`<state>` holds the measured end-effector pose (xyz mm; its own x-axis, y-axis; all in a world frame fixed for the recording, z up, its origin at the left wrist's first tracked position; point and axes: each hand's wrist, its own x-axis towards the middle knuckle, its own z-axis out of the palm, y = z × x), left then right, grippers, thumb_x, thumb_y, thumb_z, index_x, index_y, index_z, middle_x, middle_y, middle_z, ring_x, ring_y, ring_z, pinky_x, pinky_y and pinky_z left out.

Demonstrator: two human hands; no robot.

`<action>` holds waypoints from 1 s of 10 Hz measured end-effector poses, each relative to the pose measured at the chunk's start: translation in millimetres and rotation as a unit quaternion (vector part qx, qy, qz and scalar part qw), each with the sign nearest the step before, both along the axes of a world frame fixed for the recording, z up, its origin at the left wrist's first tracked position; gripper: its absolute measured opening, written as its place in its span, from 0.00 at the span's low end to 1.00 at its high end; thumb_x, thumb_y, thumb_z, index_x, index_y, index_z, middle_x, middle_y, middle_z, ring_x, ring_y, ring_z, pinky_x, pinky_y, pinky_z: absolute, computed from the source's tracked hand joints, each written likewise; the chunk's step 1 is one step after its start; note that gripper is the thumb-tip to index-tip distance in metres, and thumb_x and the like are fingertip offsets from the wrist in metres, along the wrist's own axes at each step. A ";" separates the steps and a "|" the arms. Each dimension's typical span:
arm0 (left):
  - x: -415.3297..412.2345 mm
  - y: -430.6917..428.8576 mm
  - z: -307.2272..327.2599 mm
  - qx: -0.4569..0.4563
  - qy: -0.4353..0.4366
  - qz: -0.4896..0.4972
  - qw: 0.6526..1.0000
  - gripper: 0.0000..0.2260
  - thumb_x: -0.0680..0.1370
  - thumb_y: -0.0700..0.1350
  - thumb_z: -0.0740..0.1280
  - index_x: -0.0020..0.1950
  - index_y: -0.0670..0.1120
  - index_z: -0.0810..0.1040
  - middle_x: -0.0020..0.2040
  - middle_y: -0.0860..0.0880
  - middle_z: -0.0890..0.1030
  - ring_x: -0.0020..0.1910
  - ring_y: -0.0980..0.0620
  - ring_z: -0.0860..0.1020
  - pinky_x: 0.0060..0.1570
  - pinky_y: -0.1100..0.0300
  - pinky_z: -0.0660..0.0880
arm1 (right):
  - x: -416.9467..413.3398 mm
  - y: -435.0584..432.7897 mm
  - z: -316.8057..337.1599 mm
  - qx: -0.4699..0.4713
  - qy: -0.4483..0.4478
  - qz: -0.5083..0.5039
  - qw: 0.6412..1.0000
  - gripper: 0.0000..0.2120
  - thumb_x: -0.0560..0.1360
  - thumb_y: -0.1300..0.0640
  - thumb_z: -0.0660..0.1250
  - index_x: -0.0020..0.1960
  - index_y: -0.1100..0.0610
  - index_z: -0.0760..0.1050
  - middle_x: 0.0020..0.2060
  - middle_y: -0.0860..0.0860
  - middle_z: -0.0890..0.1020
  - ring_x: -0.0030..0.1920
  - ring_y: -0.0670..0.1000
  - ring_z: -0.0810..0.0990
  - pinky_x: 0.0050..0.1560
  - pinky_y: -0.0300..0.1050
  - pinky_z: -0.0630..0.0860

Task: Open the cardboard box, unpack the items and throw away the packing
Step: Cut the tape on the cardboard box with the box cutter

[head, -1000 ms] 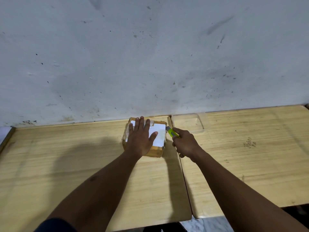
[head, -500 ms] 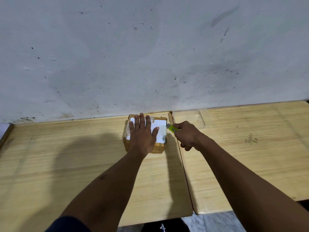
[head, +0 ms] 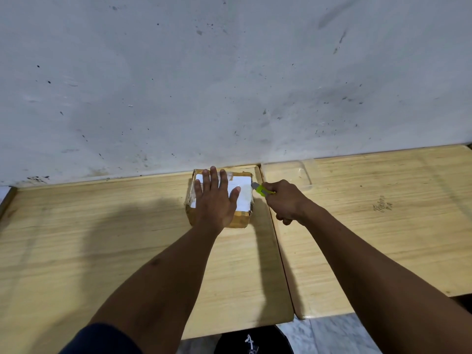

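A small brown cardboard box (head: 242, 217) with a white label and clear tape on top sits on the left wooden table, close to the wall. My left hand (head: 214, 200) lies flat on its lid, fingers straight and spread, pressing down. My right hand (head: 285, 200) grips a yellow-green utility knife (head: 263, 190). The blade tip touches the box's upper right edge near the far corner. The box flaps are closed.
Two light wooden tables (head: 102, 238) stand side by side against a stained white wall (head: 229, 85), with a narrow gap between them just right of the box. The right table (head: 383, 226) has a shallow moulded recess near its far left corner. Tiled floor shows below.
My right hand has slid the knife along the box's right edge away from me, toward the wall. My left hand has stayed flat on the lid.
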<state>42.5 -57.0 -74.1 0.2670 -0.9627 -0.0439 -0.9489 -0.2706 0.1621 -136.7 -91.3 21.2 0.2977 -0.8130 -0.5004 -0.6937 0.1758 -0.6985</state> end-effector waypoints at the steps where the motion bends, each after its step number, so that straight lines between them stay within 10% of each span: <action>1: -1.4 -0.2 -0.9 0.000 0.008 0.008 1.000 0.31 0.81 0.62 0.40 0.81 0.47 0.44 0.81 0.44 0.42 0.79 0.44 0.39 0.77 0.44 0.39 | 3.3 6.4 -1.3 -0.013 0.001 -0.007 1.000 0.28 0.74 0.65 0.54 0.73 0.54 0.68 0.37 0.57 0.76 0.25 0.54 0.72 0.23 0.42 0.71; 10: -1.7 0.9 2.0 0.005 0.004 0.008 1.000 0.30 0.82 0.61 0.41 0.81 0.47 0.44 0.81 0.44 0.43 0.80 0.44 0.40 0.77 0.44 0.41 | 3.7 49.6 13.2 -0.026 0.037 0.006 0.999 0.22 0.75 0.62 0.58 0.68 0.60 0.71 0.50 0.60 0.78 0.32 0.59 0.73 0.25 0.44 0.72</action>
